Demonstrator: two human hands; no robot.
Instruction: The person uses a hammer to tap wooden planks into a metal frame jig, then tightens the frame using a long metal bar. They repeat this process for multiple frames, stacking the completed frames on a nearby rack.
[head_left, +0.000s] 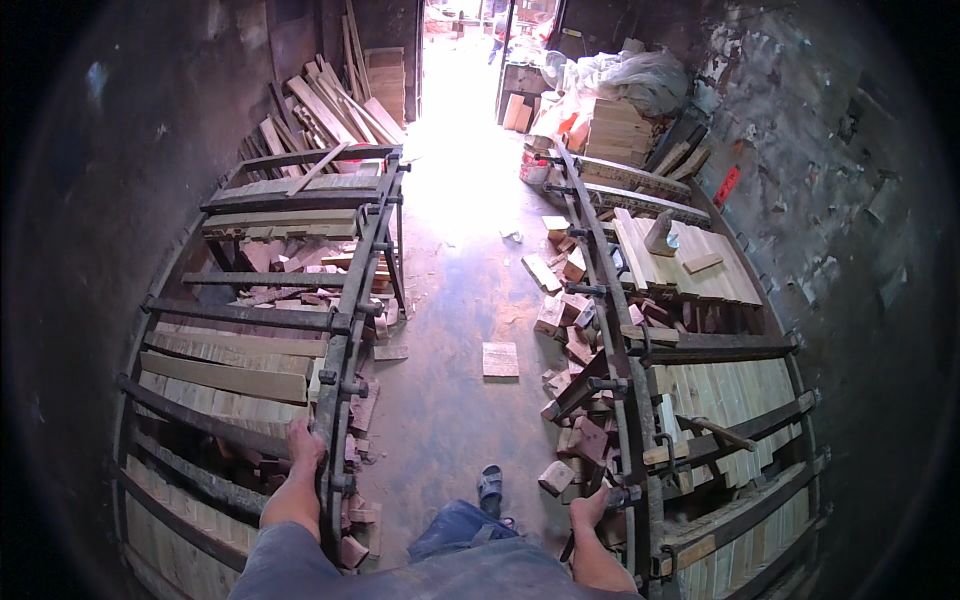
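My left hand (305, 445) rests at the inner edge of the left metal clamping rack (328, 420), close to the end of a dark crossbar; its exact hold is unclear. Below on the right, my right hand (589, 508) is at a bolt head (624, 496) on the right rack's side rail (628, 420); whether its fingers close on something cannot be made out. Wooden strips lie side by side in both racks. A loose board (223, 377) lies across the left panel. On the right rack are a hammer (718, 431) and a dark, rounded object (661, 234) on the wood panel.
Wood offcuts (577, 307) are heaped under and beside the right rack. A square wood block (500, 360) lies on the aisle floor. Planks (330, 105) lean at the back left. A bucket (535, 161) and stacked boards (619, 131) stand near the bright doorway.
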